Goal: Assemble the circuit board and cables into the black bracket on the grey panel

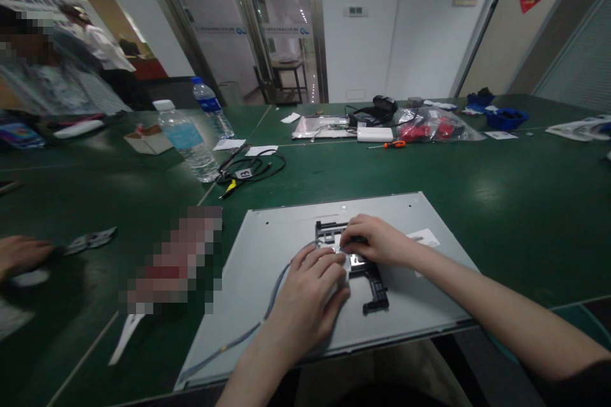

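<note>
A flat light-grey panel point(405, 210) lies at the front edge of the green table, with a black plastic bracket point(379, 292) and some bare metal at its middle. My left hand point(310, 296) rests on the bracket's left side, fingers laid forward and thumb apart. From under its fingers a grey cable point(274, 292) runs down to the panel's lower left corner. Bent fingers of my right hand point(379, 240) are closed over the bracket's upper middle, close to the left fingertips. What they pinch is hidden. A white label point(424, 238) sits beside my right wrist.
Left of the panel are a blurred-out reddish item point(176, 261) and another person's hand point(23, 257). Two water bottles point(186, 140) and black cables point(252, 168) stand or lie beyond. An orange-handled screwdriver point(394, 144) and a plastic bag point(436, 127) lie at the back.
</note>
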Demonstrator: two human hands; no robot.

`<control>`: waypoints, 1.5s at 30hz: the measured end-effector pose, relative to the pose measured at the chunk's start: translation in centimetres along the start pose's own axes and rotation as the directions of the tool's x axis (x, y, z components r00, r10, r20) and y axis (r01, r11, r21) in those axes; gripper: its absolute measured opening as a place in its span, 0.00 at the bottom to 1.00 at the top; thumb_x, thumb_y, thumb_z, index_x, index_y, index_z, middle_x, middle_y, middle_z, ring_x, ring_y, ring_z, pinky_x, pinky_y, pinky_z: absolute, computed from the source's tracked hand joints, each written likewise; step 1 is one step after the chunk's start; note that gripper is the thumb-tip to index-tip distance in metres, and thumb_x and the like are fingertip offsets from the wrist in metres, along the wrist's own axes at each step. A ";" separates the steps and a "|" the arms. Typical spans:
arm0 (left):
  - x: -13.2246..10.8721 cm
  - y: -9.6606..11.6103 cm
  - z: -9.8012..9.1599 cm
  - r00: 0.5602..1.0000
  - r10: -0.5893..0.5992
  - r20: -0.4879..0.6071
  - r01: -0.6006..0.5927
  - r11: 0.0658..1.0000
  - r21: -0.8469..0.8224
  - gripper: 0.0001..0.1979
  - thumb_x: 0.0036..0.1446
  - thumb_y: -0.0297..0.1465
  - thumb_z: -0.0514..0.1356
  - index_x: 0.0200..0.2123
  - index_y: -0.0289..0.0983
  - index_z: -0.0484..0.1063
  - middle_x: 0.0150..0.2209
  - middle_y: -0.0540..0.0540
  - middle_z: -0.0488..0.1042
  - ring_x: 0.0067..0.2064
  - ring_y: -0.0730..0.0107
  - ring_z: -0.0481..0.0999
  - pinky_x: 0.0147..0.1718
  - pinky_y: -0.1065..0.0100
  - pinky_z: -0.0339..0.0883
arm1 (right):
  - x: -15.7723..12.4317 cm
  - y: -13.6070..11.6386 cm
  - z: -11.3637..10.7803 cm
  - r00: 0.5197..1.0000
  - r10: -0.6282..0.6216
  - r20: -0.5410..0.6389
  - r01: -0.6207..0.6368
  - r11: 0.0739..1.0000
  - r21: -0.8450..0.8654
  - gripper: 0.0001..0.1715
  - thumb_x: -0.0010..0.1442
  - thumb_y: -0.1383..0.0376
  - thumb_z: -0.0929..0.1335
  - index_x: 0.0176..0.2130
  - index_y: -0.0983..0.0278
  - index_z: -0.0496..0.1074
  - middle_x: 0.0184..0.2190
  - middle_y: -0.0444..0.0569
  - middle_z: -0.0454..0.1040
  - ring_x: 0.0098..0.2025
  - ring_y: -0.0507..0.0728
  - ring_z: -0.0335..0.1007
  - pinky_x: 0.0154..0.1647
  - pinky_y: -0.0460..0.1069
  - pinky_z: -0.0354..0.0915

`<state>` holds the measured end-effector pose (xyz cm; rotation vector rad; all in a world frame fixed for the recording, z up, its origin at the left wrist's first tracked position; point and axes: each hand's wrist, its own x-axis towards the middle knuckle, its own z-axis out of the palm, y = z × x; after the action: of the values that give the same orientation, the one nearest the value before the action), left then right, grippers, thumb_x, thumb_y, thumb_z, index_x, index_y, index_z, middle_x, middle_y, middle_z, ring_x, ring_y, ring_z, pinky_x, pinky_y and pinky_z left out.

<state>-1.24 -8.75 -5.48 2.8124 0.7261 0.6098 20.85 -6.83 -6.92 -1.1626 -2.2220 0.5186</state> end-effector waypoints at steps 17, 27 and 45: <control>-0.1 -0.1 0.2 1.000 0.010 -0.019 -0.009 0.999 0.036 0.08 0.60 0.24 0.55 0.42 0.40 0.69 0.49 0.46 0.74 0.53 0.59 0.70 0.57 0.48 0.59 | 0.0 0.0 0.0 1.000 -0.013 0.001 0.013 1.000 0.002 0.04 0.61 0.70 0.69 0.37 0.64 0.76 0.35 0.48 0.74 0.41 0.55 0.68 0.44 0.50 0.62; -0.1 -0.1 0.0 0.999 -0.001 0.053 0.000 1.000 0.030 0.07 0.60 0.25 0.57 0.41 0.41 0.69 0.53 0.46 0.71 0.58 0.57 0.66 0.59 0.46 0.56 | 0.0 -0.2 -0.1 1.000 -0.004 0.009 0.004 1.000 -0.006 0.04 0.62 0.70 0.69 0.37 0.63 0.76 0.35 0.48 0.74 0.41 0.55 0.68 0.43 0.49 0.62; 0.0 0.3 -0.2 0.999 -0.028 0.034 0.029 0.999 -0.032 0.16 0.56 0.25 0.59 0.49 0.41 0.66 0.50 0.45 0.72 0.55 0.56 0.68 0.59 0.46 0.57 | 0.0 -0.1 -0.1 1.000 -0.006 0.002 0.006 1.000 0.005 0.05 0.61 0.71 0.69 0.37 0.63 0.75 0.35 0.48 0.74 0.41 0.55 0.68 0.44 0.50 0.62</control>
<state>-1.21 -8.99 -5.23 2.7710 0.7426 0.5630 20.81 -6.85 -6.75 -1.1529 -2.2238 0.5229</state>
